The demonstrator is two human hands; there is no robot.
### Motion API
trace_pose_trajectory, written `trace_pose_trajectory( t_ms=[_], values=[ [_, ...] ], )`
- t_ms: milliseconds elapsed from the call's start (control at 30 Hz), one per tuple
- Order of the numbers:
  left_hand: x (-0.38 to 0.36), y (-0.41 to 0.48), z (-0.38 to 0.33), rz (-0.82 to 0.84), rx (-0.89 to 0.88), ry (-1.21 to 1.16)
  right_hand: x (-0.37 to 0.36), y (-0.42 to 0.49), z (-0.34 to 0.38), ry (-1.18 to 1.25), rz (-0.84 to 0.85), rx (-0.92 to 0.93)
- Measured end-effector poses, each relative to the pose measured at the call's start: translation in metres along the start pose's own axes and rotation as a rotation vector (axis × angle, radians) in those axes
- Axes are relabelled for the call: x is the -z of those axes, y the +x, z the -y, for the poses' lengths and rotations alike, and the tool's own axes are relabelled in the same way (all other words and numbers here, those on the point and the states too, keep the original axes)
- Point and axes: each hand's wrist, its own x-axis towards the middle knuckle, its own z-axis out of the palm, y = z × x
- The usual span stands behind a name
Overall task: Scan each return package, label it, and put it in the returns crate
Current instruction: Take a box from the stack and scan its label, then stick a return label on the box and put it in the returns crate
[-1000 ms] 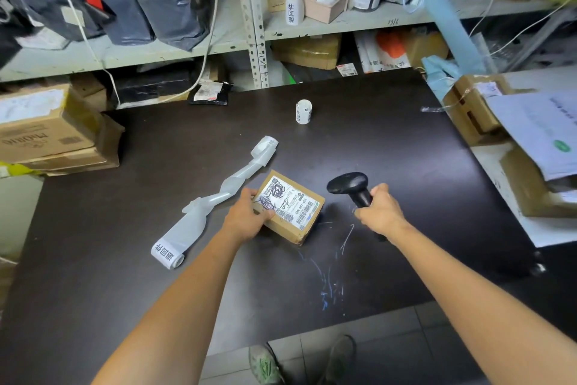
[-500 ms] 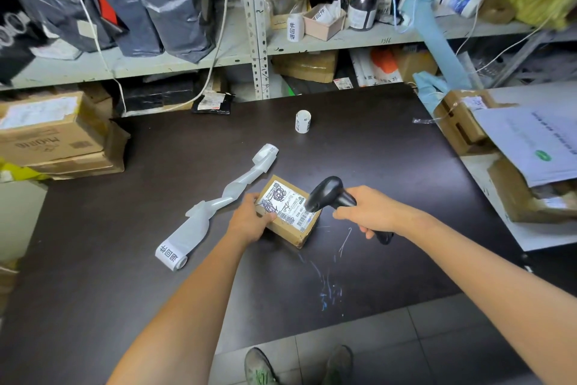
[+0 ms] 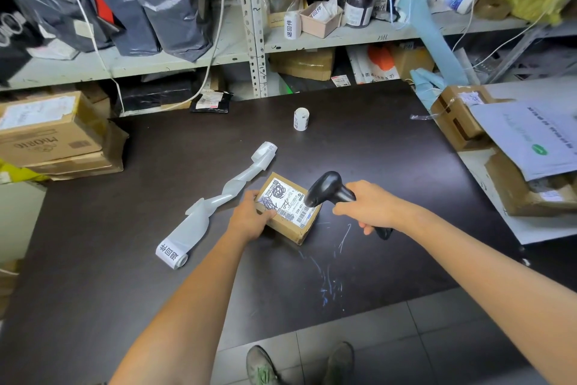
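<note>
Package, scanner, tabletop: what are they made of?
Package: brown cardboard by its look, matte, with a white paper label on top, scribbled over in dark ink. Scanner: probably black moulded plastic, with a soft sheen on its rounded head. Tabletop: dark smooth board, likely laminate; it shows faint glare and light scratches.

Bare tabletop (image 3: 374,159) from cardboard package (image 3: 288,203) back to upright label roll (image 3: 301,118), and out to the right. Package is boxed in: left hand (image 3: 249,219) grips its left end, barcode scanner (image 3: 326,188) in right hand (image 3: 371,206) hangs over its right corner. Unrolled label strip (image 3: 218,200) lies diagonally just left. Stacked cartons (image 3: 53,134) wall the left edge. Open carton (image 3: 457,122) and white mailer (image 3: 530,141) crowd the right. Shelving (image 3: 187,56) closes the back.
</note>
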Motion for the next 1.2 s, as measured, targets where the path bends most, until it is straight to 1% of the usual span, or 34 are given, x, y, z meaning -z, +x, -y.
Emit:
trace_pose_trajectory(
  t_ms=[67,167,267,367,433,567,733,800,867,967,1033,1067,1133,1200],
  values=[
    [-0.001,-0.001,0.000,0.001,0.002,-0.011,-0.005,0.007,-0.009,0.070,-0.060,-0.001],
    [-0.001,0.000,0.001,0.010,-0.014,-0.017,-0.016,0.023,-0.034,0.201,-0.257,-0.007],
    [-0.002,0.002,0.004,0.022,-0.035,-0.031,-0.030,0.045,-0.062,0.353,-0.391,-0.125],
    [-0.003,0.004,0.006,0.018,-0.037,-0.022,-0.044,0.065,-0.083,0.490,-0.384,-0.245],
    [-0.003,0.007,0.007,0.023,-0.034,-0.010,-0.051,0.077,-0.095,0.528,-0.364,-0.286],
    [-0.004,0.011,0.010,0.021,-0.028,-0.003,-0.056,0.096,-0.111,0.536,-0.340,-0.307],
    [-0.004,0.011,0.009,0.014,-0.020,-0.018,-0.059,0.108,-0.122,0.609,-0.359,-0.267],
    [-0.004,0.011,0.008,0.017,-0.015,-0.031,-0.058,0.110,-0.125,0.584,-0.343,-0.285],
    [-0.003,0.011,0.006,0.036,-0.004,-0.041,-0.055,0.111,-0.127,0.461,-0.334,-0.340],
    [0.000,0.010,0.003,0.051,0.026,-0.066,-0.042,0.102,-0.116,0.073,-0.369,-0.389],
    [0.004,0.006,0.001,0.037,0.049,-0.116,-0.034,0.093,-0.103,-0.164,-0.436,-0.334],
    [0.009,0.002,0.002,0.018,0.057,-0.137,-0.032,0.091,-0.097,-0.230,-0.475,-0.279],
    [0.023,-0.006,0.008,-0.032,0.051,-0.118,-0.028,0.088,-0.077,-0.260,-0.533,-0.157],
    [0.044,-0.014,0.022,-0.099,0.051,-0.046,-0.033,0.089,-0.050,-0.246,-0.550,-0.029]
  ],
)
